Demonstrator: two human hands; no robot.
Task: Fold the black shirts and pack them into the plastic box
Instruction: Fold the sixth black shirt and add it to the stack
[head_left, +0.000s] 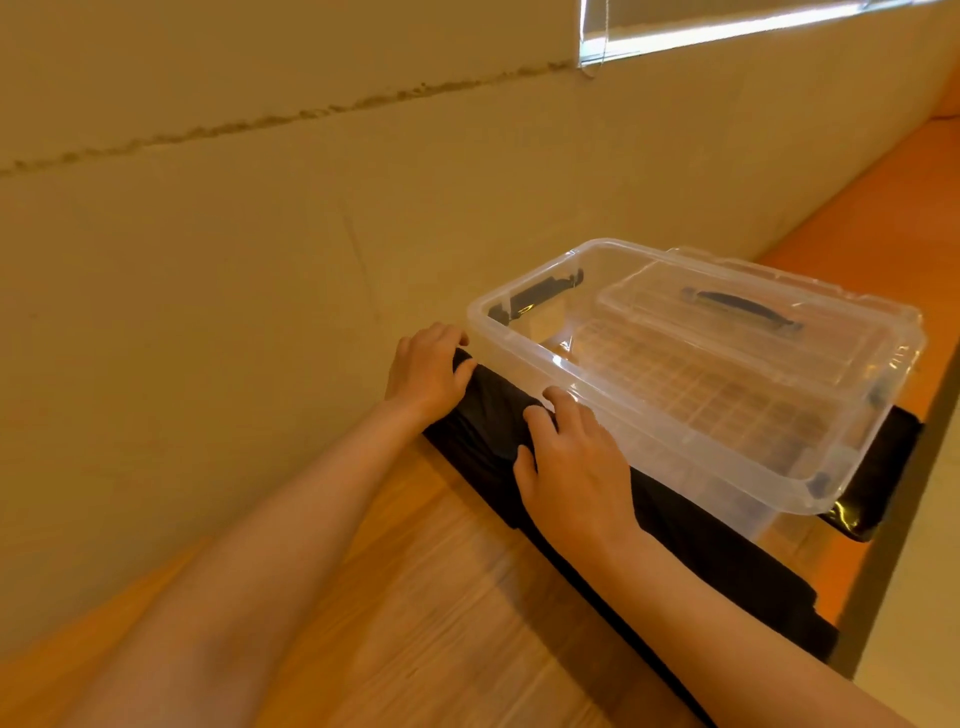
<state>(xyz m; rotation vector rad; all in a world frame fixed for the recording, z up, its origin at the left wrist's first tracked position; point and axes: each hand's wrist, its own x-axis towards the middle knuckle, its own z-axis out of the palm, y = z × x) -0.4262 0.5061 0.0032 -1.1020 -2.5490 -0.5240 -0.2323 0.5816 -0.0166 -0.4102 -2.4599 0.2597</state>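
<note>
— Both hands grip what?
— Left hand (426, 375) and right hand (569, 457) curl their fingers into the black shirt (488, 415), bunching its far edge.
— Where does it lie?
— On the wooden surface (415, 597), against the near side of the plastic box (675, 384), whose lid (748, 322) rests askew on top.

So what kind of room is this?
Probably a room in a home, though that's a guess. There's a wooden table pushed against a plain beige wall, a window with a blind, and a clear plastic box beside a black shirt.
</note>
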